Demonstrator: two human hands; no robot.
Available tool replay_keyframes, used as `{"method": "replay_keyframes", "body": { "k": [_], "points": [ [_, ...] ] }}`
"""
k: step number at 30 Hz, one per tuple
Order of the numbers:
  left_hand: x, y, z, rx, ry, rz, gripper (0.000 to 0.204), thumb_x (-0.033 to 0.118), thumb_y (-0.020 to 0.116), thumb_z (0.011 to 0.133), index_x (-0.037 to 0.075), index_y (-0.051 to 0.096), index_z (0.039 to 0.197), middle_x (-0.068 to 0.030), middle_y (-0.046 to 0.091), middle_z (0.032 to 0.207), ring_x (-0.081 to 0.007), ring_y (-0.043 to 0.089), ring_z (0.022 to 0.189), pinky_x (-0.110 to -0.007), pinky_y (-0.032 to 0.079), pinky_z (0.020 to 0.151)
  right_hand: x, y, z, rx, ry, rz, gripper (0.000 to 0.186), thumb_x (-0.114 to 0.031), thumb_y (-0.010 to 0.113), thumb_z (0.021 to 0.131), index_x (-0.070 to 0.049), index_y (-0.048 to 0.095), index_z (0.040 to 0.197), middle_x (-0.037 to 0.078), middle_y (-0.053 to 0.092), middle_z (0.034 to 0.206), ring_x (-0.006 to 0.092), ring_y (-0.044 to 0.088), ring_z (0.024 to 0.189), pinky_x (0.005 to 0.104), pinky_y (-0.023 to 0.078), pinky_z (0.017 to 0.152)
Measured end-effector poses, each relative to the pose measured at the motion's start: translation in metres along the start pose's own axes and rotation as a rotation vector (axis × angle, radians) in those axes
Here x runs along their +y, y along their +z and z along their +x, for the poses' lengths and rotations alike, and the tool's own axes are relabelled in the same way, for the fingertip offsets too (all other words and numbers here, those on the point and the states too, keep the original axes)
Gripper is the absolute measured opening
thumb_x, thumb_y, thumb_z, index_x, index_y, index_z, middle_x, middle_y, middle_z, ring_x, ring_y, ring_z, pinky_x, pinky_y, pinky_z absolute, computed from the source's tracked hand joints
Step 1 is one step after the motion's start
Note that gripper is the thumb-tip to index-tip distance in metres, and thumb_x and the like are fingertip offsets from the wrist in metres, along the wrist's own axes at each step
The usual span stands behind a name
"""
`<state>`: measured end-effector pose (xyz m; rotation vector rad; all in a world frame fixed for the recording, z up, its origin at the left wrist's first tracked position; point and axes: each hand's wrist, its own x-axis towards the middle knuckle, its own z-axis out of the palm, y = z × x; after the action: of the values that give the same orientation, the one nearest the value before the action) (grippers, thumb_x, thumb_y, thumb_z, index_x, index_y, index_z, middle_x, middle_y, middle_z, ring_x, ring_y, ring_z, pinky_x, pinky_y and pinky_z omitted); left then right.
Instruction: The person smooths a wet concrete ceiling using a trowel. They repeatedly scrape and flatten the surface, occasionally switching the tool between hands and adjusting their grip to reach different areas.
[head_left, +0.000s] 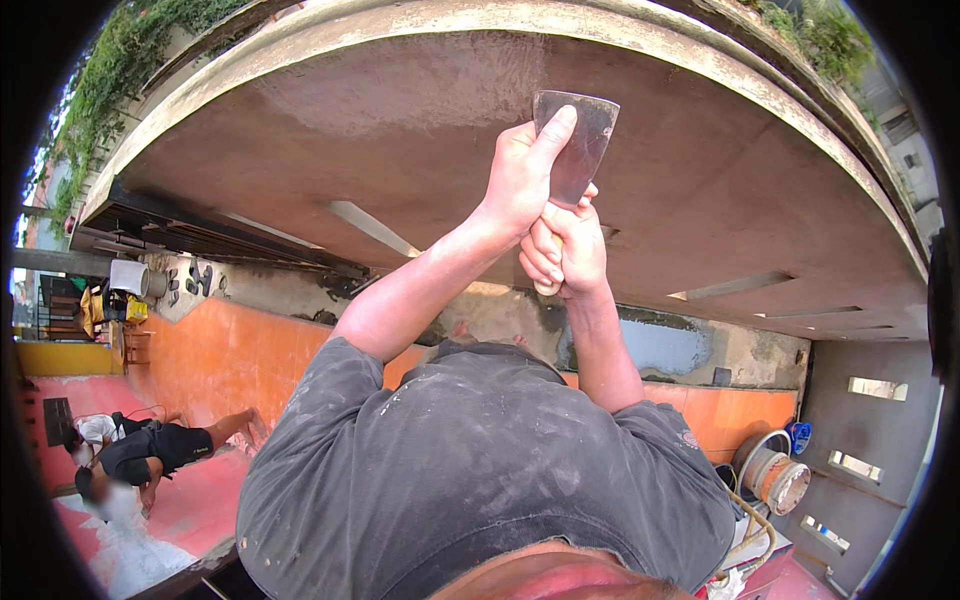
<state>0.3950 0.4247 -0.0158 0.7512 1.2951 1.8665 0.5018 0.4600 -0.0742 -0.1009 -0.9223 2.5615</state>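
Note:
A putty knife with a wide dark metal blade is raised in front of me, its blade pointing up. My right hand is wrapped round its handle, whose pale end shows below the fist. Against the blade's face presses the thumb of my left hand; the other left fingers are mostly hidden behind the blade and hand. Beyond both hands spreads a brown wall with a smoother, shinier patch at its upper left.
Slot openings cut through the wall. Below lies a puddle beside an orange surface. Two people bend down at the lower left. Round containers stand at the right, near a blue basket.

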Motion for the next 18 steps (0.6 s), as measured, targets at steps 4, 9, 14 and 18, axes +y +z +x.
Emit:
{"method": "replay_keyframes", "body": {
  "k": [4, 9, 14, 18],
  "points": [
    [-0.005, -0.001, -0.003, -0.012, -0.065, -0.001, 0.046, 0.048, 0.059, 0.109, 0.002, 0.065, 0.103, -0.0066, 0.068, 0.078, -0.0162, 0.070, 0.058, -0.028, 0.059, 0.050, 0.007, 0.001, -0.007, 0.039, 0.004, 0.075, 0.032, -0.011, 0.045, 0.110, -0.006, 0.050, 0.080, 0.002, 0.040, 0.048, 0.0124, 0.036, 0.030, 0.0272, 0.032, 0.028],
    [-0.011, -0.001, -0.001, -0.011, -0.043, 0.006, 0.047, 0.048, 0.059, 0.109, 0.001, 0.066, 0.103, -0.0076, 0.069, 0.082, -0.0169, 0.070, 0.060, -0.029, 0.060, 0.051, 0.008, -0.011, -0.008, -0.049, -0.026, 0.061, 0.030, -0.012, 0.046, 0.110, -0.005, 0.051, 0.082, 0.002, 0.043, 0.051, 0.0118, 0.038, 0.031, 0.0270, 0.031, 0.028],
    [-0.015, 0.000, -0.004, 0.001, -0.040, 0.017, 0.047, 0.048, 0.059, 0.109, 0.001, 0.067, 0.103, -0.0070, 0.070, 0.082, -0.0162, 0.070, 0.060, -0.029, 0.060, 0.051, 0.008, -0.012, -0.006, -0.007, -0.012, 0.023, 0.036, -0.010, 0.046, 0.110, -0.004, 0.050, 0.075, 0.003, 0.043, 0.050, 0.0128, 0.038, 0.032, 0.0283, 0.033, 0.030],
    [0.014, 0.008, 0.006, -0.031, 0.021, 0.034, 0.046, 0.047, 0.058, 0.109, 0.002, 0.068, 0.103, -0.0071, 0.071, 0.083, -0.0149, 0.070, 0.060, -0.028, 0.060, 0.052, -0.012, 0.003, 0.006, -0.047, -0.076, -0.013, 0.036, -0.009, 0.042, 0.109, -0.003, 0.050, 0.074, 0.003, 0.041, 0.050, 0.0131, 0.037, 0.030, 0.0277, 0.032, 0.029]
  ]
}}
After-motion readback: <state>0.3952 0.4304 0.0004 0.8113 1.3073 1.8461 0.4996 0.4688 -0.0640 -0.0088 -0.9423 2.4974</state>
